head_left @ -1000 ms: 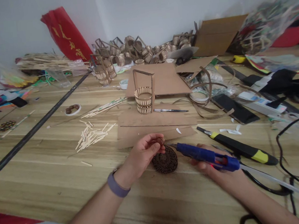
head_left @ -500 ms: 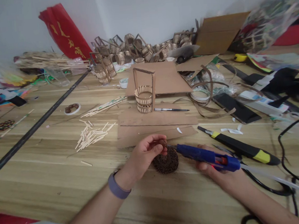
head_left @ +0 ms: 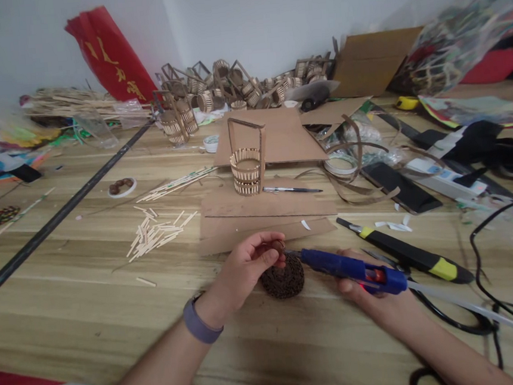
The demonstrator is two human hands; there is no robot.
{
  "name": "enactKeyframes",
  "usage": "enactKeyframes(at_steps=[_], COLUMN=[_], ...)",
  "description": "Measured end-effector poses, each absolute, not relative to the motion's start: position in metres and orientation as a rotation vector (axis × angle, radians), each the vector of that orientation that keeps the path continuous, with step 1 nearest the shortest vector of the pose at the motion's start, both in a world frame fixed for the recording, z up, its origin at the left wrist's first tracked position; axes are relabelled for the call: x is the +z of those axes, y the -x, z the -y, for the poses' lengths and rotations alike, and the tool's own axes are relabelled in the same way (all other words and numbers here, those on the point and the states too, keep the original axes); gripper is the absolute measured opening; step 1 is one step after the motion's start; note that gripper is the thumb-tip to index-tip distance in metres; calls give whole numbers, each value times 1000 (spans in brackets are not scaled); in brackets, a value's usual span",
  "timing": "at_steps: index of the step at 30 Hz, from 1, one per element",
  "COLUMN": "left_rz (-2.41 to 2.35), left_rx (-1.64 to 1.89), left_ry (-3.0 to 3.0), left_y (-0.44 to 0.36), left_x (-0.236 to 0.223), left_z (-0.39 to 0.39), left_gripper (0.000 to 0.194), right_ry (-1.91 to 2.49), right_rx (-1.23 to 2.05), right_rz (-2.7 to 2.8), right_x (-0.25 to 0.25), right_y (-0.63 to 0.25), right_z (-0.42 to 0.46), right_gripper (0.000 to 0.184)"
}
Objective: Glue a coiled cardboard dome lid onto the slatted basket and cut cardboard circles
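Note:
My left hand [head_left: 245, 268] pinches a small brown rolled piece at the top edge of a dark brown round disc [head_left: 283, 279] made of rolled coils, which lies on the wooden table [head_left: 91, 303]. My right hand [head_left: 373, 299] grips a blue glue gun [head_left: 350, 266]. The gun's nozzle points left and touches the small piece by my left fingertips. A purple band circles my left wrist.
Behind the disc lie cardboard sheets [head_left: 262, 213] with a small stick basket [head_left: 246, 170] and a pen [head_left: 292, 189]. Short sticks [head_left: 156, 231] are scattered to the left. A black-and-yellow utility knife [head_left: 405, 251], cables [head_left: 494, 291], a power strip and several finished baskets [head_left: 230, 93] fill the right and back.
Both hands, the disc and the glue gun have stayed almost still; only the camera view shifted slightly.

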State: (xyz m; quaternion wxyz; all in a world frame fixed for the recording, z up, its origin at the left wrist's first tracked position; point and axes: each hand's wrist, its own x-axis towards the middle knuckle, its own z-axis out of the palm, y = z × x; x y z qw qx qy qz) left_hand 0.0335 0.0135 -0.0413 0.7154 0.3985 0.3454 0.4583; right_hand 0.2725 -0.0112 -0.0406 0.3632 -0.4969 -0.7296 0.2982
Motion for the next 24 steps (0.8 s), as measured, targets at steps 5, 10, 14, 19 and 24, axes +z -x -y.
enactKeyframes(at_steps=[5, 10, 14, 19, 24], left_rz=[-770, -776, -769, -770, -753], left_rx=[1014, 1004, 1005, 998, 997], left_ry=[-873, -888, -879, -873, -866], left_y=[-34, -34, -34, -34, -34], left_x=[-39, -38, -38, -38, -40], left_z=[-14, -13, -13, -13, -13], left_gripper=[37, 37, 37, 41, 39], right_ry=[1264, 1279, 1283, 1284, 1298], right_rx=[751, 756, 729, 710, 673], right_rz=[1900, 1900, 1900, 1883, 1879], right_x=[-41, -39, -40, -42, -40], right_y=[-273, -272, -272, -271, -271], right_z=[11, 11, 12, 12, 12], right_gripper=[47, 49, 50, 52, 52])
